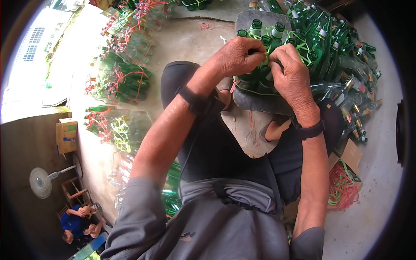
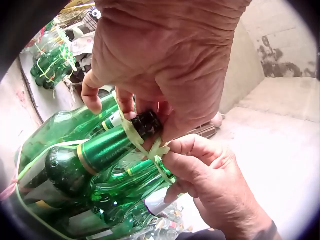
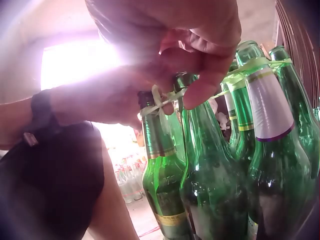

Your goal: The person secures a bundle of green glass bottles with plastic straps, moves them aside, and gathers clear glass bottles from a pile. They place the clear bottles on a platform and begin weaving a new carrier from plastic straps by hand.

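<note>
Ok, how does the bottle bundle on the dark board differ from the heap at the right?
The bundle stands upright; the heap has bottles lying and leaning at mixed angles.
A green tie loops round the bundle's necks; the heap's bottles look loose.
The bundle rests on the dark board; the heap spreads over the floor.
Both contain green glass.

a grey short-sleeved shirt (image 1: 234,232) covers the torso, its sleeves (image 1: 142,201) ending near the elbows, with a small pale-and-reddish mark (image 1: 187,236) low on the front. the trousers (image 1: 210,149) are very dark. a black strap (image 1: 220,190) crosses gathered grey fabric (image 1: 242,195) at the waist. black bands (image 1: 193,100) circle both wrists, and a thin dark cord (image 1: 187,149) runs down from the left one.
</note>
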### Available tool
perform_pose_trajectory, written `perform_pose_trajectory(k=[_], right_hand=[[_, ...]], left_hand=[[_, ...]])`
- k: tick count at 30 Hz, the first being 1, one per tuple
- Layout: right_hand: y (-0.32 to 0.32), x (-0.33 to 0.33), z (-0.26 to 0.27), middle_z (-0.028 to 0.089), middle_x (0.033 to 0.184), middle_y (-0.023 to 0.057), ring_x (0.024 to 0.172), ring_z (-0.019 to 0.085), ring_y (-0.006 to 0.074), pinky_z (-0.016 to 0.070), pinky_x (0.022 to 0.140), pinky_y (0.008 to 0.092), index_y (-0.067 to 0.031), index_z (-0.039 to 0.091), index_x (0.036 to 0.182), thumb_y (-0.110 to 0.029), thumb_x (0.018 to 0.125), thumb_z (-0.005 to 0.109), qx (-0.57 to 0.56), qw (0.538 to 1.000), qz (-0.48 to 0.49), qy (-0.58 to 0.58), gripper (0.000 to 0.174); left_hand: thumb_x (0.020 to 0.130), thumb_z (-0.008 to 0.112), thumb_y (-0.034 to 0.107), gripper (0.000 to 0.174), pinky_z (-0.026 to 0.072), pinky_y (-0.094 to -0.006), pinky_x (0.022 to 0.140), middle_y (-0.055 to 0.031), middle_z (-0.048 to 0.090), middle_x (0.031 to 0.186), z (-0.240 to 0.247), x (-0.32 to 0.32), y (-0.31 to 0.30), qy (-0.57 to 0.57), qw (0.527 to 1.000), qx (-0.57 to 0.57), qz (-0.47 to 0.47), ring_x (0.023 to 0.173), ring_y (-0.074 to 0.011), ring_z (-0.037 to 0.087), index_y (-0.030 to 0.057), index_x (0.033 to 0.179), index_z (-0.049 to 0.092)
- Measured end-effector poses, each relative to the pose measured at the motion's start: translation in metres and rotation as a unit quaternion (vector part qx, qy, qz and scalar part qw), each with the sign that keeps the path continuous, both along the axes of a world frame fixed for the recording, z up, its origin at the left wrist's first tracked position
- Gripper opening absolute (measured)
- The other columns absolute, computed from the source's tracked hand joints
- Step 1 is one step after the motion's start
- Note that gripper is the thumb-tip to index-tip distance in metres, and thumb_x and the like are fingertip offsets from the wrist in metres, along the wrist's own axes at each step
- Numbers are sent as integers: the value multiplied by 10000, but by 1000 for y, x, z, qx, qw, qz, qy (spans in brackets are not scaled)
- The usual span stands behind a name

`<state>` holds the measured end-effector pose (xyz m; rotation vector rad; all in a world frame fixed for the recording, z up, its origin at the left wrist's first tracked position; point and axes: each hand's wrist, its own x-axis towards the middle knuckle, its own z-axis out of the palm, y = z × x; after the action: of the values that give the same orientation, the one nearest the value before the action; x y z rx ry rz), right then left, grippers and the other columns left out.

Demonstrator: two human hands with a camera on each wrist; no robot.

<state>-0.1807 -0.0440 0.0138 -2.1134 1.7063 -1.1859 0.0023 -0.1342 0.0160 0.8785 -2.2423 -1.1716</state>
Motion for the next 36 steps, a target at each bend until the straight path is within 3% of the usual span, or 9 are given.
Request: perform_pose_trajectory(k=[11,17,22,29,32,34,36], right_hand=[[3,4,0,600,1051,74,857,676,380,559,698,487,-71,602,961,6,862,611,-6,999,-12,50,125],[8,5,0,597,1052,66,853,678,374,559,690,485,-73,606,959,17,859,597,3,999,-11,37,135],[13,6,-1,596,1084,52,854,683,362,559,684,473,-71,617,969,19,858,603,12,999,-14,29,143],[28,14,-11,603,1176,52,888,690,333,562,702,444,-44,655,954,29,842,650,-1,1000,-11,8,134],[30,17,-15,602,1217,53,902,691,320,569,711,430,-29,660,952,36,827,666,-13,1000,-15,4,141],[30,18,-15,601,1236,53,907,691,314,571,714,424,-22,661,954,39,820,672,-25,1000,-17,7,147],[34,21,-12,600,1227,68,898,689,309,575,715,419,-13,657,946,41,815,671,-49,998,-40,32,142]], left_hand=[[840,648,87,241,554,-320,780,-97,745,897,11,3,3,-56,998,12,-20,836,-144,687,54,1058,746],[817,695,44,240,557,-313,741,-71,746,847,3,-1,6,-37,998,-44,2,772,-131,687,78,1045,760],[820,716,52,211,566,-338,719,-87,750,832,6,-3,10,-35,993,-114,5,753,-173,717,75,1023,769],[806,724,32,204,571,-339,705,-106,747,879,-2,-4,9,30,995,-96,-1,748,-220,727,59,1003,772],[789,730,17,199,568,-354,765,-94,739,888,0,-3,10,22,996,-90,0,796,-252,714,64,977,777],[775,732,14,187,545,-375,844,-59,733,890,1,-3,9,25,979,-199,-23,899,-267,675,81,945,771],[768,734,13,184,530,-382,870,-46,726,892,1,-3,11,28,975,-221,-26,936,-276,651,92,932,764]])
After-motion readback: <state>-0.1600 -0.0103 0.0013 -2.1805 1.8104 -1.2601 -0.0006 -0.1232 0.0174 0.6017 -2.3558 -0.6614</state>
